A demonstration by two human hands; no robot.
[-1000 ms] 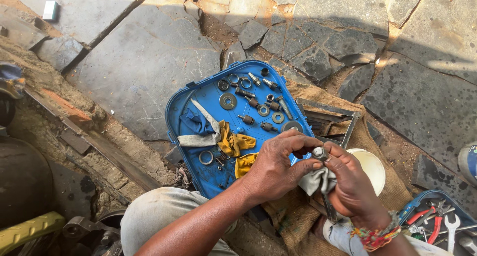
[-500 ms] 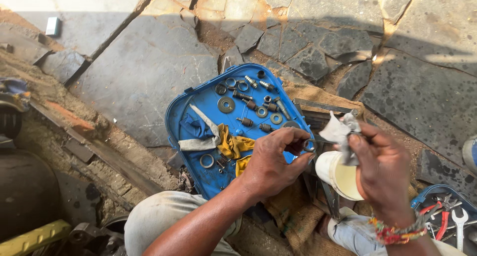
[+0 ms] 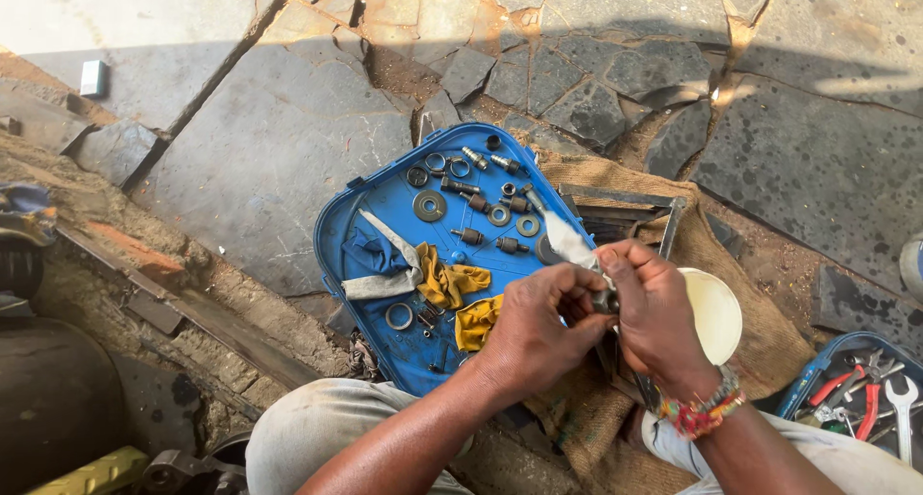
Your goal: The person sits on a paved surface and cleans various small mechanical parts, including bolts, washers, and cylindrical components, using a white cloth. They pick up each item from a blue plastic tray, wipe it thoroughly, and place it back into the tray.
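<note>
My left hand point(image 3: 536, 327) and my right hand point(image 3: 656, 314) meet over the right edge of a blue plastic tray point(image 3: 346, 221). Together they grip a small dark metal part point(image 3: 605, 301) wrapped in a grey-white rag point(image 3: 567, 240) that sticks up from between the fingers. The tray holds several bolts, washers point(image 3: 429, 205) and rings, plus yellow point(image 3: 450, 284) and blue cloth scraps. A white round bowl point(image 3: 716, 312) sits just right of my right hand, partly hidden by it.
Brown sacking point(image 3: 760, 336) lies under the bowl on cracked stone paving. A blue box with pliers and a spanner point(image 3: 870, 389) is at the lower right. A metal frame point(image 3: 625, 207) lies behind the tray. My knees fill the bottom edge.
My right hand had lifted the rag away to the right over the bowl; now it has come back to my left hand, and both close on the part and rag again.
</note>
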